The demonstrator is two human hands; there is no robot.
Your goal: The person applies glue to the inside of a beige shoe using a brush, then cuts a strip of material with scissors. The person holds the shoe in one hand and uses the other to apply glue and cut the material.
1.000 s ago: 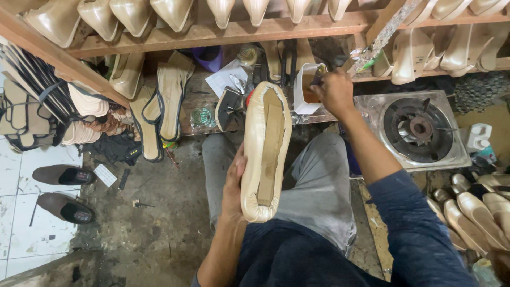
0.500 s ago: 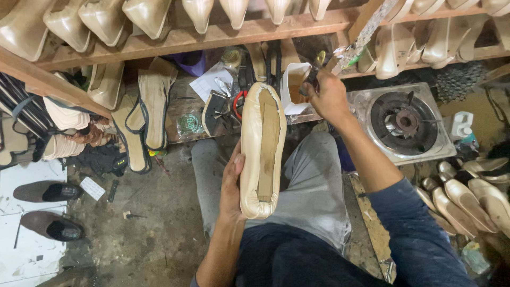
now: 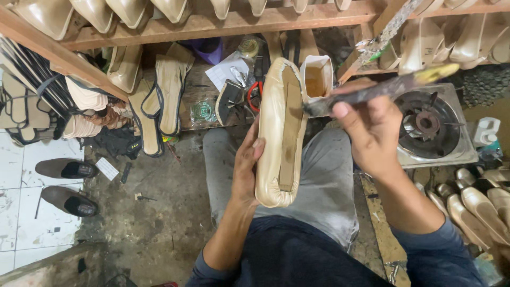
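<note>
1. The left hand gripped the cream shoe along its side, sole up, above the lap
2. The right hand pinched a glue-caked brush, its tip touching the shoe's sole
3. A glue cup stood just behind the shoe

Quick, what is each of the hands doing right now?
Left hand: closed on the beige shoe, sole up.
Right hand: closed on a grimy brush.

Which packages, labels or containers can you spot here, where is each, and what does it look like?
Glue carton: white, open-topped, amber liquid inside, behind the shoe.
Round tin: green-patterned lid, on the bench.
White plastic bottle: right of the stove.
White paper tag: on the floor.
</note>
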